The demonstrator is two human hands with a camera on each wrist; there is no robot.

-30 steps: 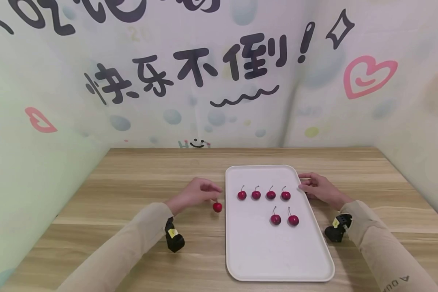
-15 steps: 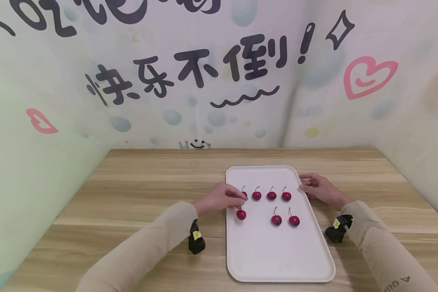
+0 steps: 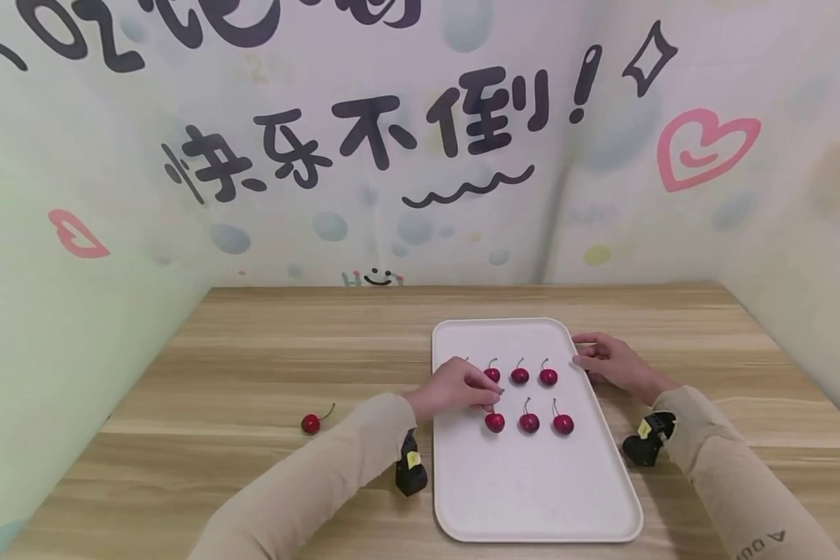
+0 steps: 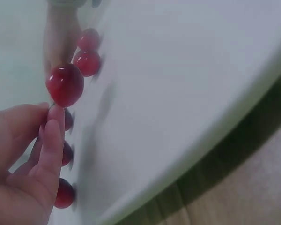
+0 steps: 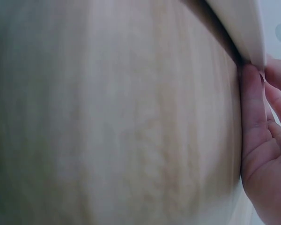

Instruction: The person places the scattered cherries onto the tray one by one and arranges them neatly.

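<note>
My left hand [image 3: 458, 386] is over the white tray [image 3: 532, 498], pinching a red cherry [image 3: 495, 422] by its stem. In the left wrist view that cherry [image 4: 65, 85] hangs from the thumb and fingertips, with its shadow on the tray. Just right of it lie two cherries, one [image 3: 529, 422] nearer and one [image 3: 563, 424] farther. Behind them runs a row of cherries [image 3: 520, 376], its left end hidden by my left hand. My right hand [image 3: 619, 365] holds the tray's right rim; the right wrist view shows fingers [image 5: 253, 93] against the rim [image 5: 253, 33].
Another cherry [image 3: 311, 424] with its stem lies on the wooden table [image 3: 287, 334], left of the tray and beyond my left sleeve [image 3: 322, 474]. A printed wall hanging [image 3: 392, 225] stands behind the table's far edge.
My left hand has carried the cherry rightward from beside the tray to over it, next to the two front cherries. The loose cherry on the table has come into view. My right hand stays put.
</note>
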